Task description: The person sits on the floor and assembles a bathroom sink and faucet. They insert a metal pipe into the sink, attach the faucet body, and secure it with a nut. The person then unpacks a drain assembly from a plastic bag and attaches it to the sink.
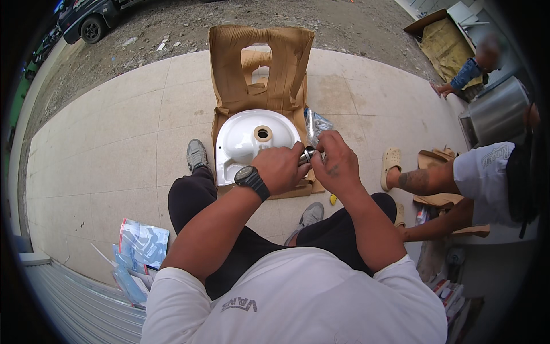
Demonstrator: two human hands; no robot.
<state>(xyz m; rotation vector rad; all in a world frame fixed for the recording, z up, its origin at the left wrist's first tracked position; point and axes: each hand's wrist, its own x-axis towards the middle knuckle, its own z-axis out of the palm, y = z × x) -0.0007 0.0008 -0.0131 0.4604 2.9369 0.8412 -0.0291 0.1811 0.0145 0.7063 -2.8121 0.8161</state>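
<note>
Both hands close on a small metal fitting beside a white basin

The left hand [279,171], a black wristwatch [252,182] on its wrist, grips a small, shiny silver cylindrical metal fitting [307,155] with a dark part; the right hand [337,165] grasps the same piece with bent fingers, so the fitting sits between the two hands, at the right-hand edge of the basin in this view; whether it touches the basin, I cannot tell.

The glossy white washbasin [238,137], its round opening ringed in tan, lies in an opened brown cardboard box [224,71] on the pale tiled floor [109,149]; the box's raised flap has a large cut-out; a clear plastic bag [318,123] lies just beside the basin's right side; a small yellow object [333,199] lies on the floor near the person's right shoe [312,215]; printed blue-and-white packaging [143,243] lies to the person's left; at the right, a co-worker's tattooed leg [427,179] ends in a beige clog [391,166].
</note>
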